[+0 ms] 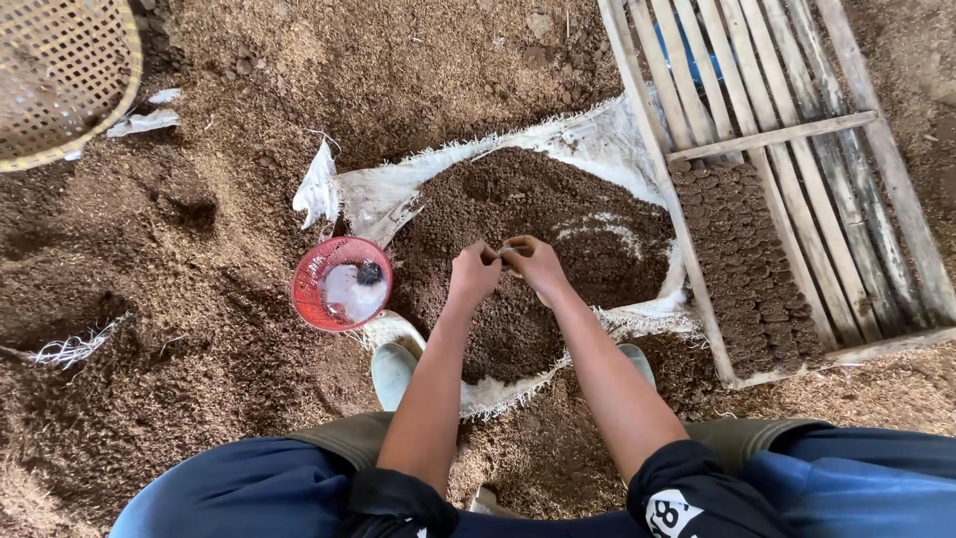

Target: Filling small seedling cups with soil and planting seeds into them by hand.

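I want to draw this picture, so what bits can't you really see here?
- What the left hand and right hand pinch between them: too small, covered by fingers, head view.
- Woven basket: cut off by the top-left edge.
- Wooden tray: far end cut off by the top edge.
- Dark lump in the red bowl: too small to name.
- Boots: partly hidden by arms and soil.

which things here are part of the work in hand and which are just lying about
In use: left hand, right hand, soil heap, white sheet, slatted tray, soil plugs.
Lying about: red basket, woven basket, white scraps.
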